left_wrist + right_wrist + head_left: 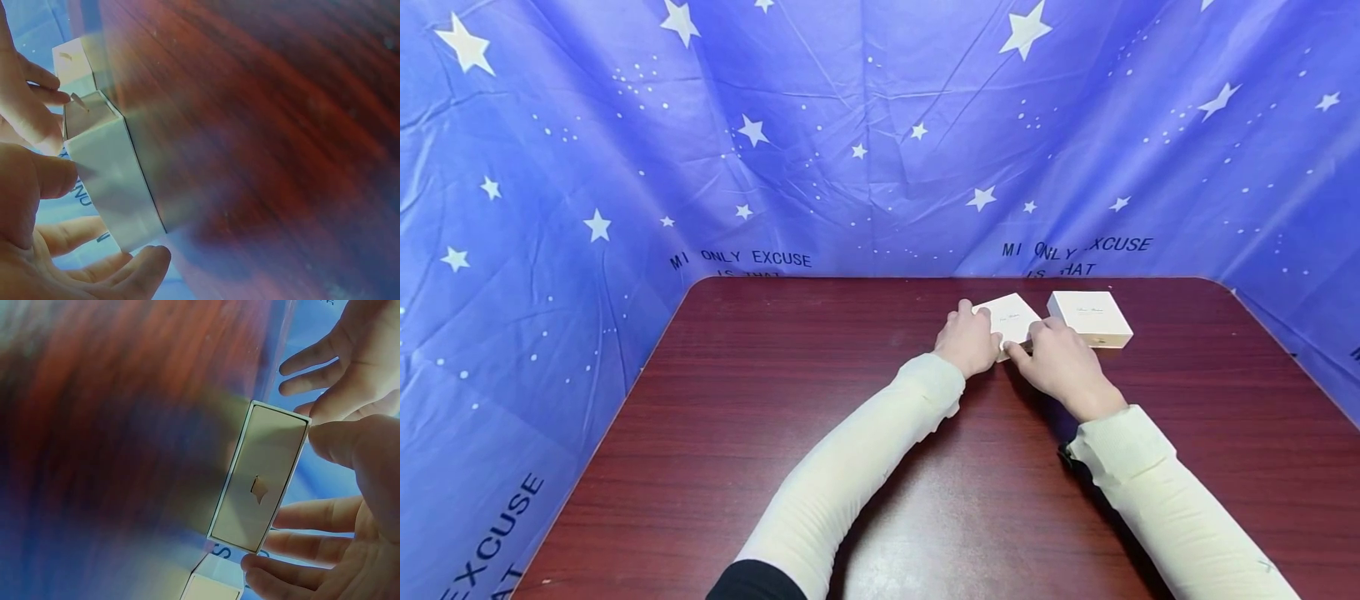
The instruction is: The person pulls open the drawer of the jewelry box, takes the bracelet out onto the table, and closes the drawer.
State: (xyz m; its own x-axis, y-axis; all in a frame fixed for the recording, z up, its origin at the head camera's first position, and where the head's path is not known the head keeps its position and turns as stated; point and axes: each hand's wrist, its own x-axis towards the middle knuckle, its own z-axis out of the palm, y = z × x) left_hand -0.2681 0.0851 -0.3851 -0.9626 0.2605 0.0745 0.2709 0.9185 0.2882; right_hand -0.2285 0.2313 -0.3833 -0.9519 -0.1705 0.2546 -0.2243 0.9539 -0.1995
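Both hands are at a white drawer-style box [1013, 321] near the table's far edge, with small script on its lid. My left hand [967, 340] holds its left side, thumb by the top edge and fingers around the far end in the left wrist view. My right hand [1063, 362] is on its right side, thumb at the near edge. In the right wrist view, the box's front [259, 481] shows a beige panel in a white frame with a small ribbon tab. A second white box [1090, 317] stands just right, untouched.
The dark red wood-grain table [775, 367] reaches to a blue star-printed curtain [865, 125] behind and at both sides. The second box's front carries a similar tab.
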